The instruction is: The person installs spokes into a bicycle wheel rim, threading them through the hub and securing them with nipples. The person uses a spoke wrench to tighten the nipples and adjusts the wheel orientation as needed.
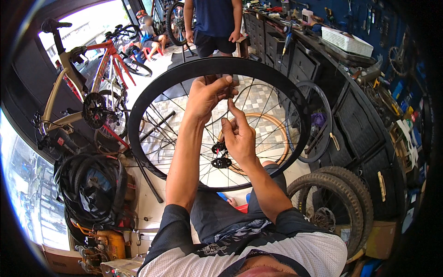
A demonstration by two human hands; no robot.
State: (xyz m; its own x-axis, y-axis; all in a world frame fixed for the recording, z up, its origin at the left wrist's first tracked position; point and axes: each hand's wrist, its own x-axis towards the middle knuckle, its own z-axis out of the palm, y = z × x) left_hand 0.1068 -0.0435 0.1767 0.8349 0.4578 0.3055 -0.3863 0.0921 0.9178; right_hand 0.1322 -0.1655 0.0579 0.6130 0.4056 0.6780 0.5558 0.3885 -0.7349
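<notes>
A bicycle wheel [302,134] with a deep black rim and thin dark spokes stands tilted in front of me, over my lap. Its black hub [221,162] shows below my hands. Close under the far part of the rim, my left hand [207,96] is closed, thumb and fingers bent together; what they pinch is hidden. Just below and to the right, my right hand [239,135] is closed with thumb and index finger at a thin dark spoke. Its index fingertip reaches up almost to the left hand's fingers.
Bicycle frames [99,69] stand at the left above a heap of black tyres [92,184]. Knobby tyres [344,194] lean at right by dark drawers [353,115]. A person [213,27] stands beyond the wheel. A white basket [346,41] sits on the bench.
</notes>
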